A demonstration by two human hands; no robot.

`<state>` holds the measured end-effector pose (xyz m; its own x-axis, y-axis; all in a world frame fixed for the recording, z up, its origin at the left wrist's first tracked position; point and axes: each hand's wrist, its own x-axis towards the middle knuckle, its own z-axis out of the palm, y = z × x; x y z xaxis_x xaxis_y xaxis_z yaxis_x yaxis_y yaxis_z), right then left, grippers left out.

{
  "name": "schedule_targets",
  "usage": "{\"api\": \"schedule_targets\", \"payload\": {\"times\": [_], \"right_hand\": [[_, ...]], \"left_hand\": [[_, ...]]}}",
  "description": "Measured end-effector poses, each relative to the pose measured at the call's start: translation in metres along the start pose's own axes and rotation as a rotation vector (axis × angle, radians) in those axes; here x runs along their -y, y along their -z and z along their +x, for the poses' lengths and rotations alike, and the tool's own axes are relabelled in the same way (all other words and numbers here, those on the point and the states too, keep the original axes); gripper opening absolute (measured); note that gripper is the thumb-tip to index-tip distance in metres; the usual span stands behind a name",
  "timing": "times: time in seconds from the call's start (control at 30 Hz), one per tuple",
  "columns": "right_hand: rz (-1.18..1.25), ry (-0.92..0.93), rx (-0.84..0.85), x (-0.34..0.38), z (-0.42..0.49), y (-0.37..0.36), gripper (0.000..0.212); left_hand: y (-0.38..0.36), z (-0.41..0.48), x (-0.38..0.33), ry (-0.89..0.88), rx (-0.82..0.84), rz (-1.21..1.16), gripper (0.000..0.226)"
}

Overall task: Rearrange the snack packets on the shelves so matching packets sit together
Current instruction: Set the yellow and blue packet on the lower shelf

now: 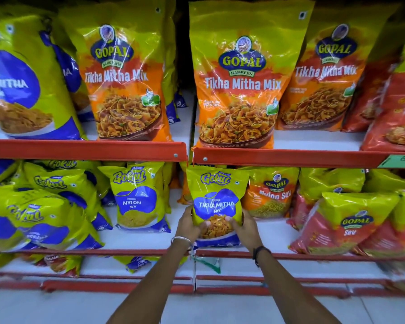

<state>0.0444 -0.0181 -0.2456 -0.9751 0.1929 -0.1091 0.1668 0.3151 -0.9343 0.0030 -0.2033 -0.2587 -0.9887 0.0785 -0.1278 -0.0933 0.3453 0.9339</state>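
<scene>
A small yellow-and-blue Gokul Tikha Mitha Mix packet (216,195) stands upright at the middle of the second shelf. My left hand (189,224) grips its lower left side and my right hand (243,226) grips its lower right side. To its left stands a Gokul Nylon Sev packet (139,197). Just to its right, partly behind it, is an orange Gopal Nylon Sev packet (270,192). Large orange Gopal Tikha Mitha Mix bags (237,83) fill the top shelf above.
Several blue Gokul packets (47,216) lean in a pile at the left of the second shelf. Red Gopal Sev packets (346,225) lie at the right. A large blue Gokul bag (17,85) stands top left. Red shelf rails (87,150) run across each level.
</scene>
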Motion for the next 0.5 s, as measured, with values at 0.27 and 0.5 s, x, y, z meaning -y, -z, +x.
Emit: {"api": "schedule_targets", "payload": {"times": [0.27,0.5], "right_hand": [[-0.170,0.411,-0.224,0.052,-0.032,-0.008,0.033],[-0.021,0.770,-0.257,0.197,-0.039,-0.026,0.022]], "left_hand": [[0.043,-0.031,-0.034,-0.453,-0.187,0.101,0.050],[0.127,-0.033,-0.114,-0.998,-0.405,0.229,0.035]]}}
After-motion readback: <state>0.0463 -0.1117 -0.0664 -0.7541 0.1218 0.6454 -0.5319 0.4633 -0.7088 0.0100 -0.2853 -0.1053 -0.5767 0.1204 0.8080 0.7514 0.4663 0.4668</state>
